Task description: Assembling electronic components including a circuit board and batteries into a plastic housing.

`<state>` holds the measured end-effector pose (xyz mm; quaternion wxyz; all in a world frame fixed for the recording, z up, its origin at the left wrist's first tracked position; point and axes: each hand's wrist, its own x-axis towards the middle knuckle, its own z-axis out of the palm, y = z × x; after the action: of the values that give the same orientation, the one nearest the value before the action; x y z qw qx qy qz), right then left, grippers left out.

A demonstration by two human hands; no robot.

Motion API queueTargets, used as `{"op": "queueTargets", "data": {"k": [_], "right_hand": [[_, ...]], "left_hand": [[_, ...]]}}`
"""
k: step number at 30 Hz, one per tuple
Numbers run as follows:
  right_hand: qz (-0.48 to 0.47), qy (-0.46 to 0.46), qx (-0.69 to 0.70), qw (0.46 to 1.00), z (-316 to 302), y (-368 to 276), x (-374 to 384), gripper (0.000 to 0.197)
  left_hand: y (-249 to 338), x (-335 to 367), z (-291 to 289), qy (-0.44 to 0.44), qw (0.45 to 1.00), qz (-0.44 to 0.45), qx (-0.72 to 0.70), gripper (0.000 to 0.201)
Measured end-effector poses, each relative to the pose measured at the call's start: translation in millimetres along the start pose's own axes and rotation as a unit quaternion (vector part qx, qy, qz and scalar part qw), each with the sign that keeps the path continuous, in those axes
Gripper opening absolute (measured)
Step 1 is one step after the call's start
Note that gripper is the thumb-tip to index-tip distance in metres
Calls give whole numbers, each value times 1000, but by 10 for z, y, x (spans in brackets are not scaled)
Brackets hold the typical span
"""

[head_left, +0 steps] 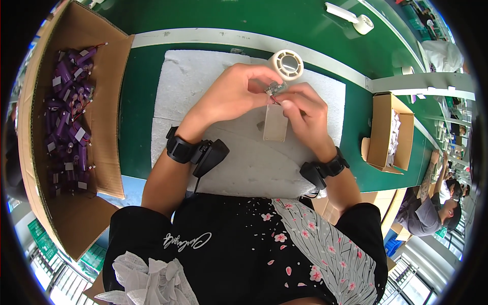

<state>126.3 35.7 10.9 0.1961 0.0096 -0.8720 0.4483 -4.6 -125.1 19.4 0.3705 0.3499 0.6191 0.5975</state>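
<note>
PCB [276, 88] handheld; purple batts [64, 122] in L box [105, 137], white pcs [394, 127] in R box [379, 131]

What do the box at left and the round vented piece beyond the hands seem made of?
Box: apparently cardboard, matt brown, with creased flaps. Round vented piece: probably moulded plastic, cream and smooth, with evenly repeated slots and rounded rim.

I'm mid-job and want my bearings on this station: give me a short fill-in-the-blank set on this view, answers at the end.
1. The left hand and right hand meet at a small wired part, over a mat coloured ____.
2. The flat pale piece just below them has a ____ outline.
3. The large cardboard box holds wired cylinders coloured ____.
4. The smaller cardboard box stands on the person's ____ side.

Missing words: white; rectangular; purple; right.
</note>
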Motion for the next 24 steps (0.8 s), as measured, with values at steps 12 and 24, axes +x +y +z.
{"op": "queueTargets", "data": {"k": [12,24], "right_hand": [[83,22,6,996,59,-6,-1,38],[71,40,-7,997,51,2,19,29]], "left_hand": [[11,-14,87,23,997,37,65,36],[26,-28,100,66,983,43,163,24]]}}
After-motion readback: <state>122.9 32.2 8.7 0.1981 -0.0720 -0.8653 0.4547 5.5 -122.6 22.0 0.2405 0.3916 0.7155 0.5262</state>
